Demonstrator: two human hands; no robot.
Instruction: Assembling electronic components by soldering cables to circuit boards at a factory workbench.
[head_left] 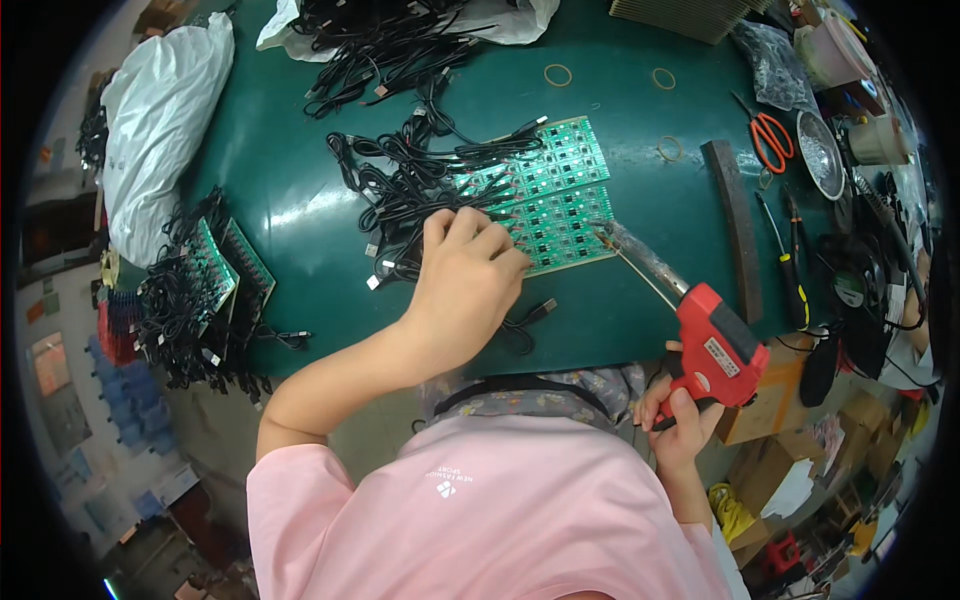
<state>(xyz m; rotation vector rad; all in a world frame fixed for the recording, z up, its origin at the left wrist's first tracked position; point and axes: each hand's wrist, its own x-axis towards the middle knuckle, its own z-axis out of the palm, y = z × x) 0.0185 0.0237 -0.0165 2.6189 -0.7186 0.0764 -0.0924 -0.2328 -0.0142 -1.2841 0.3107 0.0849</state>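
Observation:
Two green circuit board panels (560, 228) lie one beyond the other on the green table, with rows of small black parts. Black USB cables (400, 165) run in a tangle from their left side. My left hand (468, 285) is closed, bent down over the cables at the near panel's left edge; its fingertips are partly hidden. In my right hand (680, 415) is a red soldering gun (715, 345), held by its handle. Its tip is over the near panel's right edge; whether it touches I cannot tell.
Board panels with cables (215, 280) stand at the table's left edge, beside a white plastic bag (165, 130). On the right lie a dark bar (733, 230), red-handled scissors (770, 140), a screwdriver (790, 280) and a metal bowl (820, 155). Another cable pile (390, 50) sits at the back.

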